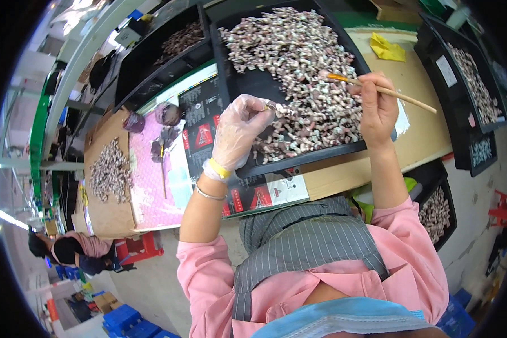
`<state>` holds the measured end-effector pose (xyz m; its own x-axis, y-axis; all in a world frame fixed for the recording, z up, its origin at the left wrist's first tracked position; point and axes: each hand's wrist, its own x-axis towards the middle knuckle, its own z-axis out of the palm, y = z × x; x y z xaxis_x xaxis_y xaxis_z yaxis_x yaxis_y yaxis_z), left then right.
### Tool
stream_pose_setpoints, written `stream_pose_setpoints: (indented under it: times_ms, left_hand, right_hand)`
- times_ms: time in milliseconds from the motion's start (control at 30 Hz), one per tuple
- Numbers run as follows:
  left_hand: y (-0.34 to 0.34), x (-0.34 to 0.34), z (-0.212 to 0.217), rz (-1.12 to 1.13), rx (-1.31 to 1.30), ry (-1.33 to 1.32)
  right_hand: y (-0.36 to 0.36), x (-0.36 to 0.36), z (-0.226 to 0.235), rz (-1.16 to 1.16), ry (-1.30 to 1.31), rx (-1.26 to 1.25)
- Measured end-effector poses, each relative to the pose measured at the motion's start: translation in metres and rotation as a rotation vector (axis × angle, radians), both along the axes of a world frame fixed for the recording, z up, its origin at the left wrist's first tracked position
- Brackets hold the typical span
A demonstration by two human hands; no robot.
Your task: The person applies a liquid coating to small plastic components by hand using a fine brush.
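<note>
My left hand (234, 135), in a clear plastic glove with a yellow band at the wrist, pinches a small white and dark-red mottled piece (286, 110) between thumb and fingertips. Its exact kind is too small to make out. Below it is a black tray (253, 84) heaped with many similar mottled pieces (298, 50). My bare right hand (379, 110) grips a paintbrush (403, 97) by its pale wooden handle. The brush's orange-brown tip points left over the heap, apart from the piece in my left hand.
Left of the tray, dark-stained pots (168, 114) and another thin brush (164, 172) rest on pink bubble wrap (152, 197). Loose pieces (110, 172) lie on brown cardboard. More black trays (465, 84) stand right and far left. A yellow cloth (387, 47) lies beyond my right hand.
</note>
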<state>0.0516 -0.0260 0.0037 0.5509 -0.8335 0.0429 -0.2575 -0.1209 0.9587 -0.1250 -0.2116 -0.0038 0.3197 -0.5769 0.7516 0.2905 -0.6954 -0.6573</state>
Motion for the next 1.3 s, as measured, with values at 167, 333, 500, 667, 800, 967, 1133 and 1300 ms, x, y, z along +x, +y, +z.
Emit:
stream_pose_setpoints:
  times_ms: [167,333,500,667,800,967,1133,1300]
  left_hand:
    - [0.032,-0.022,-0.002,0.199,-0.411,0.052]
    - [0.052,-0.036,-0.02,0.227,-0.375,-0.346]
    - [0.051,-0.048,-0.028,0.317,-0.504,-0.225]
    - [0.054,-0.039,-0.037,0.306,-0.575,-0.542]
    - [0.058,-0.035,-0.036,0.311,-0.521,-0.725]
    - [0.064,-0.034,-0.027,0.229,-0.522,-0.97]
    - [0.07,-0.035,-0.024,0.191,-0.433,-1.021]
    - [0.068,-0.038,-0.028,0.191,-0.502,-1.073]
  right_hand:
    - [0.009,0.002,0.001,0.225,-0.028,0.133]
    - [0.054,0.001,0.008,0.575,0.043,0.261]
    - [0.07,0.014,0.009,0.652,0.051,0.244]
    - [0.066,0.018,0.028,0.495,0.267,-0.225]
    - [0.065,0.014,0.028,0.316,0.28,-0.253]
    - [0.075,0.02,0.034,0.432,0.353,-0.349]
    - [0.068,0.016,0.037,0.29,0.377,-0.42]
    - [0.072,0.022,0.036,0.452,0.371,-0.377]
